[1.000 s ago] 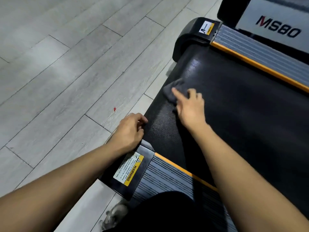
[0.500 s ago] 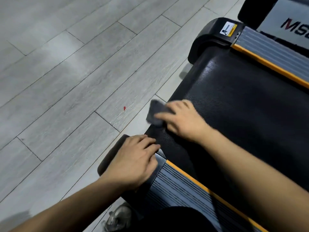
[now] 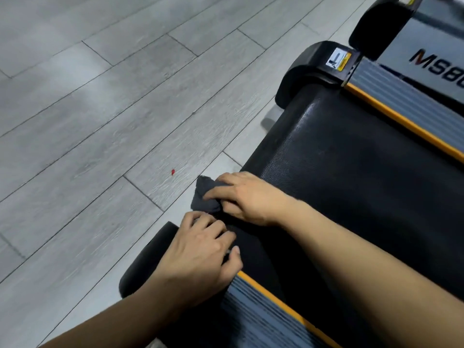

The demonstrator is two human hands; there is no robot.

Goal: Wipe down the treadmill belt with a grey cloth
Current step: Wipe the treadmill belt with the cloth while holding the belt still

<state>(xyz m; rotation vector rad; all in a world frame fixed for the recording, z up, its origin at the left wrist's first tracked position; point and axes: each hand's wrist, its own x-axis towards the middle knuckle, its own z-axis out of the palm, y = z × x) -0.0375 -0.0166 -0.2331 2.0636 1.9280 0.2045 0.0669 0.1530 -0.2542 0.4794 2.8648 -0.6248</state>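
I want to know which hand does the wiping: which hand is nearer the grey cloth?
Right. The right hand lies on the grey cloth at the belt's end; the left hand rests apart from it, on the black end cap.

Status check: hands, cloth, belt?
Right hand presses grey cloth at belt rear edge. Left hand rests on rear end cap. Nothing blocking the belt.

Belt open rightward; end cap blocks far corner.
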